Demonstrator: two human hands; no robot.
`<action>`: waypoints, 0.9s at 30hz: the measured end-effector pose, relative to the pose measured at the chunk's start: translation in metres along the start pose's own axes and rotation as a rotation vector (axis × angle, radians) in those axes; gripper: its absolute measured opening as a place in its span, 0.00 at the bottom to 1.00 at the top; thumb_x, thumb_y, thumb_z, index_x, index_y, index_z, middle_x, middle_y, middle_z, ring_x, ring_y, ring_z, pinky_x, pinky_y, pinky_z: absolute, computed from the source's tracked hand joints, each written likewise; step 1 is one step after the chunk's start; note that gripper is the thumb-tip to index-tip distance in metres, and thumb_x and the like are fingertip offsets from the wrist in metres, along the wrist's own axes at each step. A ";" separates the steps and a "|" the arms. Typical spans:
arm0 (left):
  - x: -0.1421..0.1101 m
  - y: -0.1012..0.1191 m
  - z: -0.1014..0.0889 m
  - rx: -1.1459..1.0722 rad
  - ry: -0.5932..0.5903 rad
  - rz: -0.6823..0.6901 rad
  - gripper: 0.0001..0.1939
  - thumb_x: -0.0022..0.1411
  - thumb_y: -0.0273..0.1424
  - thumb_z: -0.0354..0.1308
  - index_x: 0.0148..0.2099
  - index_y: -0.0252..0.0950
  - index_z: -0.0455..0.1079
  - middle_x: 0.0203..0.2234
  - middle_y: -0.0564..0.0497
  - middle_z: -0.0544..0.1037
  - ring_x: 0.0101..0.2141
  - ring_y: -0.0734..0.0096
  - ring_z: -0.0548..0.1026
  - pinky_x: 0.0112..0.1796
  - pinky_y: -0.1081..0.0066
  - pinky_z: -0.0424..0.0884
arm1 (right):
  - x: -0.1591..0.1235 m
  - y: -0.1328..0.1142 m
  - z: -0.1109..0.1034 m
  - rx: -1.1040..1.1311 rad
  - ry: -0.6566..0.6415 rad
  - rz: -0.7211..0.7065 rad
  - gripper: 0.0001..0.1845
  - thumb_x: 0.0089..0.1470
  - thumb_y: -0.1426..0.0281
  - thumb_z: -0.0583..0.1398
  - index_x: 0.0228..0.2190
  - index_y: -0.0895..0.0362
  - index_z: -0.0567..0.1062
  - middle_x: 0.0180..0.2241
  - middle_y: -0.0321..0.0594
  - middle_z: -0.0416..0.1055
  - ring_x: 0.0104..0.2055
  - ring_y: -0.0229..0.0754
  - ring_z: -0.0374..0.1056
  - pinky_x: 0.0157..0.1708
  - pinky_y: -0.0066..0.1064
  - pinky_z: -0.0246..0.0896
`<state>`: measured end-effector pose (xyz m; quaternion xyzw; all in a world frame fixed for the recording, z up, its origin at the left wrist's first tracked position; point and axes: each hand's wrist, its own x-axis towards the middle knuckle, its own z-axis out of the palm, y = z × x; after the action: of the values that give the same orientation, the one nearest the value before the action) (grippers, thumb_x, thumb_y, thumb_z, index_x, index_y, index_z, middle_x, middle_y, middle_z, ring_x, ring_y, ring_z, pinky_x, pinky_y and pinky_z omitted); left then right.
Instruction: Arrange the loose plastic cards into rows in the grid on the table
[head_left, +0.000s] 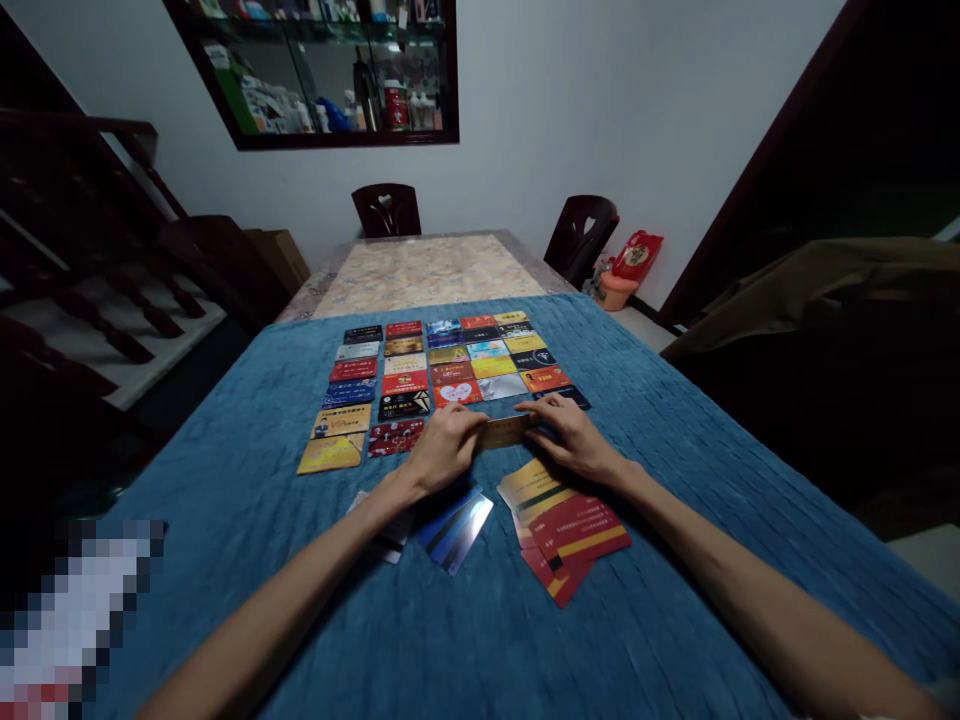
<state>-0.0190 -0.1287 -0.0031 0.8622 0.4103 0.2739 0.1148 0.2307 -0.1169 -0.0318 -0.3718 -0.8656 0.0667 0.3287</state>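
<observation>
Between my two hands a gold-brown plastic card (504, 433) is held by its short ends, tilted and low over the blue cloth. The fingers of my left hand (444, 448) pinch its left end. My right hand (574, 438) has its thumb and fingers at the right end. Beyond them lie rows of colourful cards, among them a white-heart card (457, 393) and a silver card (502, 387). Nearer me, blue cards (454, 530) lie fanned beside pale cards (394, 540) partly under my left forearm. Below my right hand spreads a pile of red and gold cards (581, 530).
A blue cloth (675, 600) covers the near part of the table; its far part has a patterned cover (435, 268). Dark chairs (386, 210) stand at the far end. On the right is a draped brown cloth (825, 290). A stair railing (97, 240) runs along the left.
</observation>
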 end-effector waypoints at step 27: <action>-0.007 0.010 0.008 0.250 -0.066 -0.078 0.22 0.62 0.21 0.51 0.59 0.36 0.67 0.39 0.44 0.79 0.41 0.59 0.75 0.47 0.59 0.69 | -0.003 -0.006 0.013 -0.279 -0.071 -0.060 0.25 0.63 0.74 0.56 0.60 0.55 0.67 0.39 0.46 0.76 0.42 0.49 0.65 0.44 0.41 0.57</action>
<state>-0.0113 -0.1405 -0.0081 0.8618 0.4704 0.1873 0.0306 0.2210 -0.1214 -0.0410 -0.3850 -0.8884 -0.0509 0.2447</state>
